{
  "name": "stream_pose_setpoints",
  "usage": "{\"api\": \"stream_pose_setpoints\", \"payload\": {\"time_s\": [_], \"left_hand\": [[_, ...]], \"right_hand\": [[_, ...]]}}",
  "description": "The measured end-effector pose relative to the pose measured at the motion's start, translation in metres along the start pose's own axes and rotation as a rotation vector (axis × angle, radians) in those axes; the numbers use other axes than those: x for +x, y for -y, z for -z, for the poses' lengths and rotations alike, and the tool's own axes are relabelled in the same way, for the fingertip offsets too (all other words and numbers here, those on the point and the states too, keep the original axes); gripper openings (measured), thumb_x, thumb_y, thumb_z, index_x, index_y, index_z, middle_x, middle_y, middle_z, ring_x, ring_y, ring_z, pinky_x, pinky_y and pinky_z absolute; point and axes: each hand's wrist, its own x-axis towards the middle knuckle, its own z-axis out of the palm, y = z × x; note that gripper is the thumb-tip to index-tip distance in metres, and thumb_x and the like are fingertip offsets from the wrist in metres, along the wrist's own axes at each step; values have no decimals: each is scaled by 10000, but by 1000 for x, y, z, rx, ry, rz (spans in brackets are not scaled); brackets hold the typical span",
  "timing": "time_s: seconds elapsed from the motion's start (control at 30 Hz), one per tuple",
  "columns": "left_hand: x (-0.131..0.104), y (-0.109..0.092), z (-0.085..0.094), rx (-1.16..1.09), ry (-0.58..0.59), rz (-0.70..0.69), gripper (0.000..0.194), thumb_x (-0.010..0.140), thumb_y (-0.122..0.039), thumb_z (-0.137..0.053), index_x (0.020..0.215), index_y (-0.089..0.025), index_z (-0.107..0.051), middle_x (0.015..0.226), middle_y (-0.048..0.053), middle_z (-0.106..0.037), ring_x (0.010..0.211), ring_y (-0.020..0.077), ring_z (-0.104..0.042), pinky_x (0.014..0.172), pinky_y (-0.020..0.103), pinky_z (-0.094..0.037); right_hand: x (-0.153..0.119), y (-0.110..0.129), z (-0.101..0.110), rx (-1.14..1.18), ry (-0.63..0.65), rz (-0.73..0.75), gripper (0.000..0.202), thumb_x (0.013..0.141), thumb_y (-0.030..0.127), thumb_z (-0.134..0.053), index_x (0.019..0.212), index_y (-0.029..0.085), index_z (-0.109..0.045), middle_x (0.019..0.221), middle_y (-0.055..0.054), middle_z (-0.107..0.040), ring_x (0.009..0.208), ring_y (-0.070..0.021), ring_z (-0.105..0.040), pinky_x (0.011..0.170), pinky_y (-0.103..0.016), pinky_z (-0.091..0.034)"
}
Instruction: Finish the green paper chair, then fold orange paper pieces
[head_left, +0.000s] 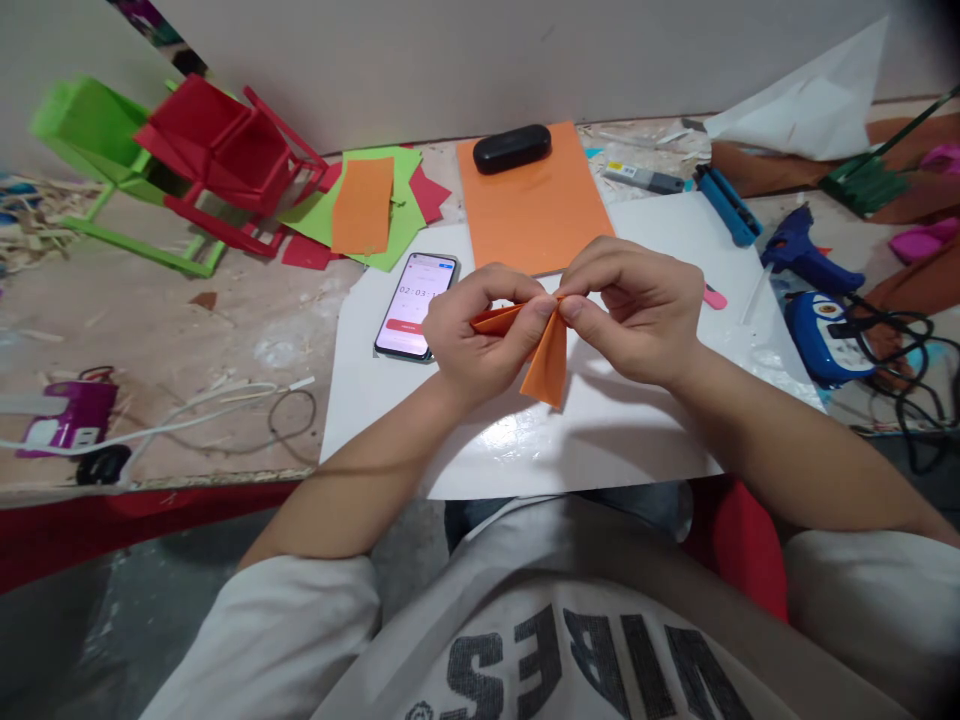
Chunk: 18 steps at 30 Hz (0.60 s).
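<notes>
A piece of folded orange paper (547, 362) is pinched between my two hands above a white sheet (480, 440). My left hand (487, 325) grips its left part, with thumb and fingers closed on it. The fingertips of my right hand (637, 305) press the top fold, touching my left fingertips. One flap of the paper hangs down below the pinch, and another part pokes out inside my left hand. A phone (417, 305) with a timer on its screen lies just left of my left hand. Behind both hands is a flat orange sheet (532, 210).
A black case (512, 149) rests on the orange sheet. Red (225, 150) and green (97, 130) folded chair models stand at left, near coloured paper pieces (364, 205). At right are a cutter (643, 178), a blue stapler (727, 205), a glue gun (810, 250) and black cables (915, 400).
</notes>
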Motion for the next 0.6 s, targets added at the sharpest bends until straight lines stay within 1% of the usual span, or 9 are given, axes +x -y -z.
{"api": "stream_pose_setpoints", "payload": {"time_s": [0.07, 0.17, 0.23, 0.33, 0.43, 0.5, 0.53, 0.6], "left_hand": [[0, -1, 0, -3, 7, 7, 194, 1176, -424, -820, 1025, -314, -767, 810, -21, -776, 662, 152, -732, 580, 382, -554], [0, -3, 1, -35, 18, 21, 204, 1198, -399, -789, 1030, -283, -776, 821, -21, -774, 683, 127, -731, 592, 344, -553], [-1, -4, 3, -59, 46, 60, 203, 1217, -402, -746, 1059, -284, -794, 866, -12, -798, 721, 136, -760, 623, 340, -579], [-3, -5, 6, -76, 68, 140, 278, 1224, -498, -713, 1050, -298, -797, 888, -3, -809, 746, 167, -784, 653, 371, -610], [-6, -4, 5, -72, 67, 240, 363, 1208, -590, -720, 999, -298, -776, 861, 3, -793, 746, 185, -776, 679, 399, -630], [-6, -4, 4, -81, 45, 225, 327, 1199, -562, -749, 1001, -302, -773, 858, -3, -797, 740, 182, -775, 681, 396, -632], [-6, -4, 3, -82, 31, 193, 286, 1197, -524, -765, 1011, -306, -775, 863, -9, -805, 739, 178, -779, 676, 387, -631], [-4, -4, 1, -66, 4, 114, 204, 1192, -447, -787, 1039, -312, -784, 871, -18, -825, 737, 170, -794, 654, 366, -625]], "right_hand": [[0, -1, 0, -7, -6, -2, 200, 1088, 483, -874, 983, 314, -868, 860, -19, -801, 744, -206, -688, 721, -423, -632], [-1, -3, 0, -10, -13, -10, 293, 1085, 573, -884, 972, 305, -850, 847, -16, -769, 754, -201, -679, 737, -414, -629], [0, -3, 1, 1, -1, -5, 259, 1091, 537, -886, 989, 302, -849, 869, -19, -781, 774, -198, -689, 730, -402, -615], [2, -1, 0, 20, -8, 21, 156, 1101, 422, -874, 1005, 302, -848, 891, -15, -806, 788, -190, -710, 711, -385, -594], [2, -1, -1, 14, -23, 54, 151, 1100, 421, -867, 1006, 303, -855, 871, -6, -803, 769, -187, -715, 697, -377, -592], [2, -3, -1, 8, -29, 51, 166, 1096, 441, -874, 1002, 306, -861, 865, -6, -802, 763, -190, -717, 701, -377, -600], [1, -4, -1, 2, -31, 36, 187, 1095, 464, -878, 994, 307, -864, 861, -8, -799, 764, -193, -717, 710, -382, -608], [0, -6, 0, -14, -31, -13, 276, 1087, 556, -883, 967, 308, -868, 842, -17, -784, 765, -206, -712, 730, -400, -631]]}}
